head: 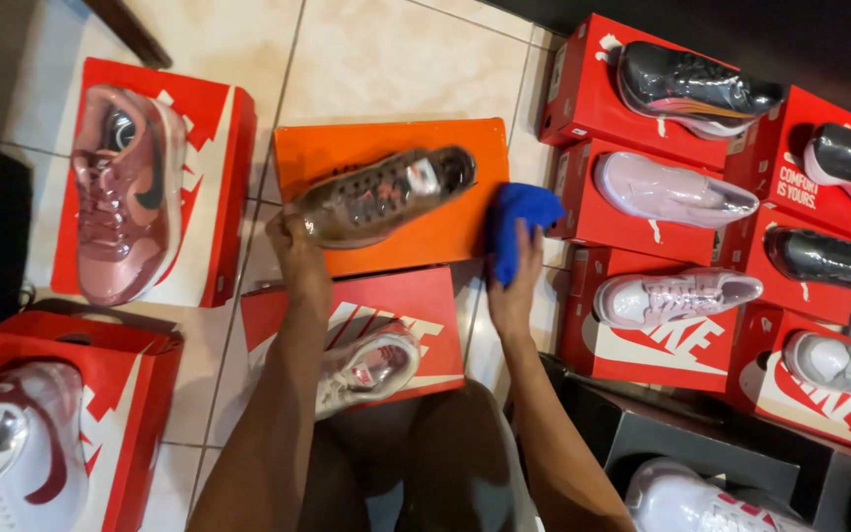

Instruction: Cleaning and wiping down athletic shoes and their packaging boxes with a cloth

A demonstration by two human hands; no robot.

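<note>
Wrapped pale shoe point(371, 366) near left hand point(293, 241); red boxes point(642, 222) crowd right.

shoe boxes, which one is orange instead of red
The orange box at top centre, under the brown shoe that the left hand grips. Every other lidded box around it is red.

In front of you lies a flat orange cardboard shoebox point(416, 236), with a red-and-white box point(416, 305) just below it. More red boxes stand at your left point(224, 187) and stacked at your right point(583, 89).
</note>
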